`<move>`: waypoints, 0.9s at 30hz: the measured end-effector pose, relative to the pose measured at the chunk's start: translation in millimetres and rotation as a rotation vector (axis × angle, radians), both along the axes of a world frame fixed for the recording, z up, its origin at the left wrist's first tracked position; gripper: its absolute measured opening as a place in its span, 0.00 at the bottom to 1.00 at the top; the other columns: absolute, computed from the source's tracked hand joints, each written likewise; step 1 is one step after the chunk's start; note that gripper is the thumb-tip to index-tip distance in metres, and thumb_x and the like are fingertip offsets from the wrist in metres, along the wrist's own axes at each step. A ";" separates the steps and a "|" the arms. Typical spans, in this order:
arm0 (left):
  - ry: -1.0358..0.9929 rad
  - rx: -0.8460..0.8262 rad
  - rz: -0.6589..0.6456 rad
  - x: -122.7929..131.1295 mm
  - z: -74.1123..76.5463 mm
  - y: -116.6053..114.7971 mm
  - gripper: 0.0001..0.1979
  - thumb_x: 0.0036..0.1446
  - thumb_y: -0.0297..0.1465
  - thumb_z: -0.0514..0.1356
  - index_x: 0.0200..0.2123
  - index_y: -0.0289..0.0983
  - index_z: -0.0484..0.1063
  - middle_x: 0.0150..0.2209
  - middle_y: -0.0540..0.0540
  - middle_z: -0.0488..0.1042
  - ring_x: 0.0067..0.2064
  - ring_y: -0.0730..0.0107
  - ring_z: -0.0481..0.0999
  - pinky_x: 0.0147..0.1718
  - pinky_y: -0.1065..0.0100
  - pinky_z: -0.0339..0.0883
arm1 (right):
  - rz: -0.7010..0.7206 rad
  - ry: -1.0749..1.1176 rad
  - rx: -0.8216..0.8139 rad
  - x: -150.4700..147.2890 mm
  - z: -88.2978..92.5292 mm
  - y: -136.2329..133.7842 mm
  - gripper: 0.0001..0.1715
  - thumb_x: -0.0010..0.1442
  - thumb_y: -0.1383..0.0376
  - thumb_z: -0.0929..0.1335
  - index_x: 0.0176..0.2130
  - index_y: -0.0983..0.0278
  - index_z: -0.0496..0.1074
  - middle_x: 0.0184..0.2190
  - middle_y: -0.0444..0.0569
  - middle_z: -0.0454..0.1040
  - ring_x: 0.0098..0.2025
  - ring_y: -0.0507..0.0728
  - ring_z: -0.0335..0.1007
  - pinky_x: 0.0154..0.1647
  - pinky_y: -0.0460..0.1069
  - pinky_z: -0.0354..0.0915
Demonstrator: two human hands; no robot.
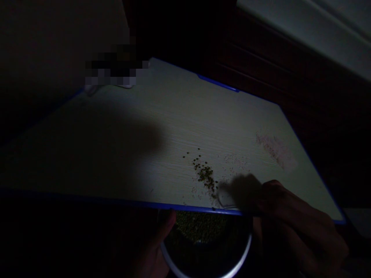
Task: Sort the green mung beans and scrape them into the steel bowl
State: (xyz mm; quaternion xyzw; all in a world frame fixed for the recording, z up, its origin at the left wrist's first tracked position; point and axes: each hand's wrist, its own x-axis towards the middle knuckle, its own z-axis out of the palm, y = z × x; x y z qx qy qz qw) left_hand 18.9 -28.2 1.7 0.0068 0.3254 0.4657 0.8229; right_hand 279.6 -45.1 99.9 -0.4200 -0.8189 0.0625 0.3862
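Note:
A pale board with a blue rim [179,116] fills the middle of the view. Small green beans [205,173] lie in a loose pile near its front edge, with pale rice-like grains [236,160] scattered beside them. Under that edge is a round bowl with a light rim [243,258], partly filled with similar green beans [199,226]. My left hand [159,239] grips the bowl's left side, thumb upward. My right hand [298,220] rests at the board's front right, fingers bent together. A thin pale outline [223,202] shows near its fingertips; shadow hides what it belongs to.
A heap of pale grains [278,152] lies toward the board's right side. At the far left corner is a pale object [124,81], partly pixelated. Dark panelled wood [261,58] stands behind the board, below a light ledge [313,34]. The light is very dim.

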 end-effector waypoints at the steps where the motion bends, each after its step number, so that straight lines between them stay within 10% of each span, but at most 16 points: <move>1: 0.018 -0.011 0.021 -1.7 -4.0 -2.8 0.40 0.58 0.34 0.71 0.67 0.68 0.59 0.73 0.66 0.58 0.79 0.61 0.35 0.78 0.51 0.50 | 0.003 0.000 -0.007 -0.4 0.0 -0.6 0.34 0.55 0.83 0.64 0.57 0.65 0.76 0.42 0.50 0.82 0.47 0.59 0.81 0.42 0.55 0.76; 11: 0.096 -0.037 0.025 -5.4 -14.7 -6.9 0.45 0.57 0.34 0.71 0.70 0.68 0.53 0.71 0.64 0.64 0.76 0.66 0.52 0.74 0.66 0.56 | -0.068 -0.040 -0.012 -8.8 -4.5 -3.8 0.38 0.61 0.83 0.64 0.65 0.62 0.70 0.47 0.49 0.81 0.52 0.57 0.77 0.43 0.54 0.75; 16: 0.051 -0.012 0.010 -4.2 -14.9 -6.5 0.38 0.57 0.40 0.70 0.68 0.64 0.61 0.66 0.55 0.73 0.72 0.47 0.64 0.61 0.54 0.78 | 0.020 -0.072 -0.031 -18.7 2.3 5.5 0.33 0.61 0.83 0.64 0.62 0.68 0.72 0.46 0.51 0.79 0.47 0.54 0.75 0.42 0.53 0.73; 27: -0.096 0.180 -0.158 3.2 13.6 16.0 0.37 0.56 0.56 0.65 0.66 0.53 0.69 0.62 0.44 0.76 0.73 0.43 0.62 0.71 0.43 0.64 | 0.033 -0.157 -0.008 -23.8 12.1 11.0 0.22 0.61 0.82 0.64 0.51 0.68 0.75 0.42 0.49 0.81 0.44 0.52 0.77 0.45 0.51 0.71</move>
